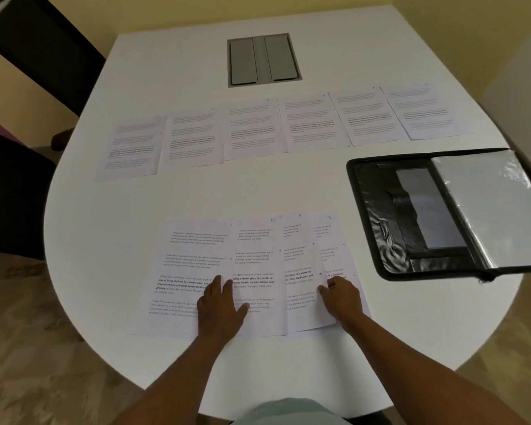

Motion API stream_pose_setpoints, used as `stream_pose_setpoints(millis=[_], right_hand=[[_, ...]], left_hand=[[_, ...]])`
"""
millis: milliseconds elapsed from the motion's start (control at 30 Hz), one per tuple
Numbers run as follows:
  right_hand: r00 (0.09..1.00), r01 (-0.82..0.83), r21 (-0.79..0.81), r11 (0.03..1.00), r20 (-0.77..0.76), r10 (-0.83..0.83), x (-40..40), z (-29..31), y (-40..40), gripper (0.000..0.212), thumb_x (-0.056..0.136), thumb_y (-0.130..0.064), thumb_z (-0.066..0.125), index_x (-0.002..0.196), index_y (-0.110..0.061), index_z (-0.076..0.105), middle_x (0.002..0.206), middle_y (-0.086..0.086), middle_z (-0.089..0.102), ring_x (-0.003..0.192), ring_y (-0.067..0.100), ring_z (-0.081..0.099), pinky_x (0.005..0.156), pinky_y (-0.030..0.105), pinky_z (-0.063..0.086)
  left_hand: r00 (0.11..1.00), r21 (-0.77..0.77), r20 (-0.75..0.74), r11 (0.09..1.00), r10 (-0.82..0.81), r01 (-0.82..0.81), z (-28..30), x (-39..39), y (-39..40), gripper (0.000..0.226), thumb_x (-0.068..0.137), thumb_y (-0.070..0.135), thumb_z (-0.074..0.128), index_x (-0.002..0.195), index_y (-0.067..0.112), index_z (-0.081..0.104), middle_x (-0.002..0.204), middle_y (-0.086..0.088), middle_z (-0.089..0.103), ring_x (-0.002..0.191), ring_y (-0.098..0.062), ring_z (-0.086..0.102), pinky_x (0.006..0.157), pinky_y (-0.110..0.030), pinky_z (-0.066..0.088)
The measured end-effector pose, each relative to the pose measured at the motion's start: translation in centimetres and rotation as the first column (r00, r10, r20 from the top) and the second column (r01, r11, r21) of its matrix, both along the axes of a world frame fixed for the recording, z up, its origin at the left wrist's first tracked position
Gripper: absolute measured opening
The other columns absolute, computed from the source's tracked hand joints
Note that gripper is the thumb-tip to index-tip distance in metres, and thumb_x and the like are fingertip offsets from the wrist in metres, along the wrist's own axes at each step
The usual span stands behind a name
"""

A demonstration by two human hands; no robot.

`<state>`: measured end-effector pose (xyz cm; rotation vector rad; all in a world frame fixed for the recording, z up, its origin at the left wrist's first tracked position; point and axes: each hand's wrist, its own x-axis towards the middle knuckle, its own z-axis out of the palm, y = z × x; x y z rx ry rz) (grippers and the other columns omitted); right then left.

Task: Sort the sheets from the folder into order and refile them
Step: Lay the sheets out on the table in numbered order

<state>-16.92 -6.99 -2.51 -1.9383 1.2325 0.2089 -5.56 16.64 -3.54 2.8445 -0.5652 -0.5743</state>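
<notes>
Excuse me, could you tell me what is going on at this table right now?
A person is sorting printed sheets on a white table. Six sheets lie in a far row. Four overlapping sheets, hand-numbered at the top, lie nearer. The left hand presses flat on them, while the right hand holds the edge of one sheet. The black folder lies open to the right, nothing refiled yet.

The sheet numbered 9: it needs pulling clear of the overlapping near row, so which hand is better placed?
Right. The right hand already rests on sheet 9 at the row's right end; the left hand presses sheets at the other side.
</notes>
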Motion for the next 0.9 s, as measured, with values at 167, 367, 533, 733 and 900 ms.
stream_pose_setpoints(millis=[167, 367, 533, 733, 900], right_hand=[[1.000, 0.027, 0.014, 1.000, 0.000, -0.027, 0.1, -0.2, -0.2, 0.016, 0.092, -0.022, 0.061, 0.087, -0.007, 0.062, 0.083, 0.000, 0.062, 0.079, 0.020, 0.056, 0.069, 0.029, 0.041], [1.000, 0.024, 0.010, 1.000, -0.002, -0.024, 0.1, -0.1, -0.4, 0.019, 0.092, -0.022, 0.062, 0.086, -0.004, 0.061, 0.085, 0.003, 0.064, 0.073, 0.017, 0.053, 0.059, 0.026, 0.039], [0.999, 0.005, -0.070, 0.998, 0.032, -0.003, -0.2, 0.4, -0.3, 0.028, 0.089, -0.028, 0.066, 0.109, -0.010, 0.058, 0.104, 0.004, 0.065, 0.089, 0.021, 0.058, 0.075, 0.027, 0.041], [0.972, -0.090, -0.203, 0.975, 0.194, 0.130, 1.1, 1.7, 2.0, 0.025, 0.091, -0.024, 0.065, 0.111, -0.012, 0.057, 0.098, 0.000, 0.059, 0.088, 0.016, 0.057, 0.074, 0.025, 0.039], [0.973, -0.166, 0.208, 0.964, 0.192, 0.127, 4.4, 1.9, 6.2, 0.015, 0.087, -0.028, 0.069, 0.091, -0.016, 0.062, 0.081, -0.003, 0.068, 0.077, 0.015, 0.064, 0.071, 0.027, 0.049]], left_hand=[[1.000, -0.013, -0.017, 1.000, 0.016, -0.016, 0.0, 0.1, 0.0, 0.074, 0.091, 0.054, 0.051, 0.150, 0.018, 0.024, 0.160, -0.008, 0.011, 0.146, -0.026, 0.014, 0.117, -0.043, 0.016], [0.999, -0.059, -0.014, 0.997, 0.045, -0.045, -0.2, -0.2, -0.1, 0.071, 0.091, 0.052, 0.053, 0.149, 0.018, 0.027, 0.159, -0.008, 0.016, 0.145, -0.025, 0.017, 0.116, -0.043, 0.018], [0.976, -0.135, 0.084, 0.973, 0.201, -0.189, 0.3, 0.8, 0.4, 0.059, 0.094, 0.040, 0.055, 0.144, 0.012, 0.039, 0.153, -0.011, 0.033, 0.139, -0.029, 0.031, 0.112, -0.046, 0.027], [0.819, -0.061, 0.108, 0.826, 0.564, -0.561, 1.4, 5.5, 4.7, 0.064, 0.084, 0.033, 0.068, 0.136, 0.004, 0.044, 0.133, -0.023, 0.047, 0.119, -0.042, 0.047, 0.098, -0.051, 0.040], [0.700, 0.124, -0.012, 0.696, 0.714, -0.708, 1.8, 8.1, 9.2, 0.093, 0.069, 0.058, 0.076, 0.133, 0.003, 0.038, 0.129, -0.024, 0.047, 0.117, -0.042, 0.047, 0.098, -0.050, 0.039]])
